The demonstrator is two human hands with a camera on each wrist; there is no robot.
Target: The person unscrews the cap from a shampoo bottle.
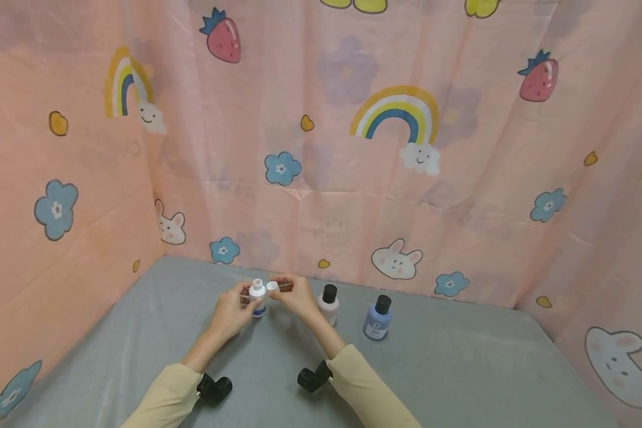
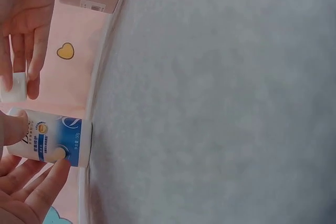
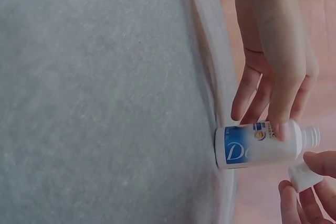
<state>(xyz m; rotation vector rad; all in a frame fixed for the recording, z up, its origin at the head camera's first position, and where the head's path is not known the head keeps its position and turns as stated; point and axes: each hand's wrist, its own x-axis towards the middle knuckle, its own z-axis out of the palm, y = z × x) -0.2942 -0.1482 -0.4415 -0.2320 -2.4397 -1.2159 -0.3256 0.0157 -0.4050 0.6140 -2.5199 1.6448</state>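
Note:
A small white bottle (image 1: 257, 292) with a blue lower label stands upright on the grey table, its threaded neck (image 3: 311, 137) bare. My left hand (image 1: 232, 309) grips it around the body, thumb on one side and fingers on the other. Just right of the neck, my right hand (image 1: 298, 295) pinches a white screw cap (image 1: 272, 286) between thumb and fingers. In the right wrist view the cap (image 3: 304, 176) is apart from the bottle, close beside its mouth.
Right of my hands stands a pale pink bottle (image 1: 328, 309) with a black cap, partly behind the right forearm. Farther right is a blue-violet bottle (image 1: 377, 321), also black-capped. A pink patterned curtain (image 1: 321, 214) hangs along the back edge of the grey table (image 1: 460, 368).

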